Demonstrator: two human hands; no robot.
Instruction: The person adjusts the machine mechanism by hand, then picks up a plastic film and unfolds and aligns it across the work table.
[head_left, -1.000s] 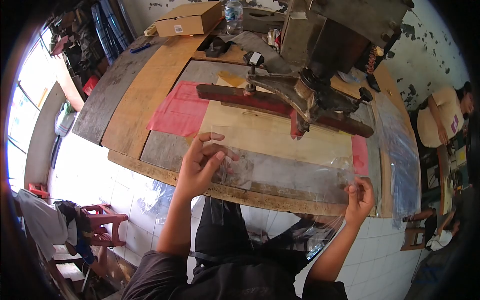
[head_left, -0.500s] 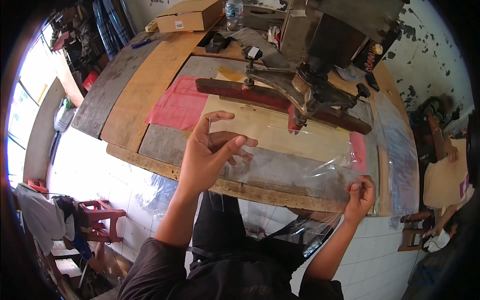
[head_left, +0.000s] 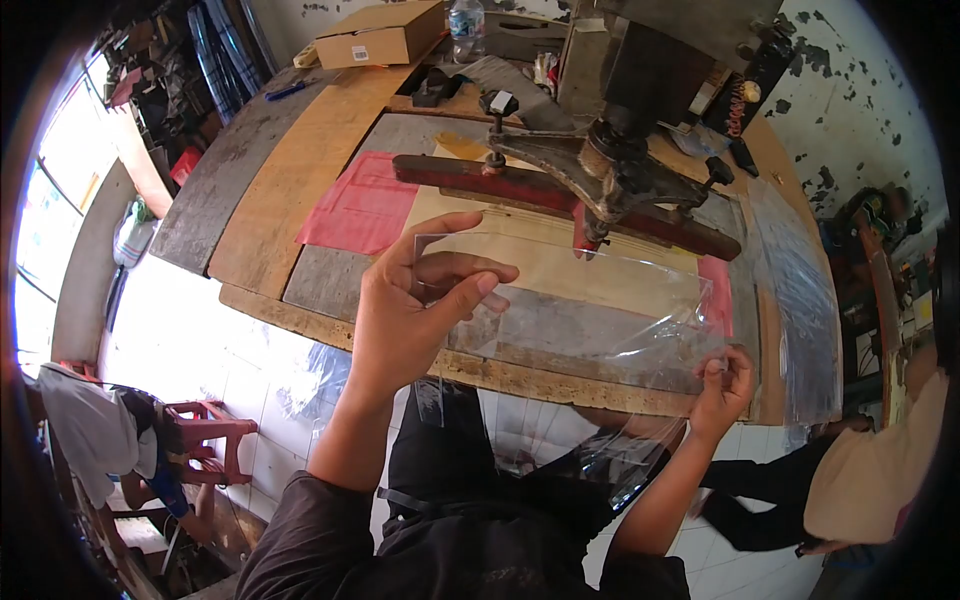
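Note:
A clear plastic sheet (head_left: 600,330) stretches between both hands above the front edge of the worktable (head_left: 330,325), its lower part hanging down over my lap. My left hand (head_left: 425,290) is closed on the sheet's left side, thumb against the fingers. At the right side, my right hand (head_left: 722,385) pinches the sheet. Beyond it, a cream board (head_left: 590,275) lies under the dark red press bar (head_left: 480,182), with a pink sheet (head_left: 365,205) at its left and another pink piece at its right.
A cardboard box (head_left: 380,38), a water bottle (head_left: 467,30) and a blue pen (head_left: 286,90) stand or lie at the back. More clear plastic (head_left: 800,300) drapes over the right edge. Stools (head_left: 215,435) are at left. A co-worker (head_left: 860,475) is at lower right.
My left hand has moved slightly up and right with the sheet, its thumb now nearer the fingers. The co-worker at right has moved lower and closer.

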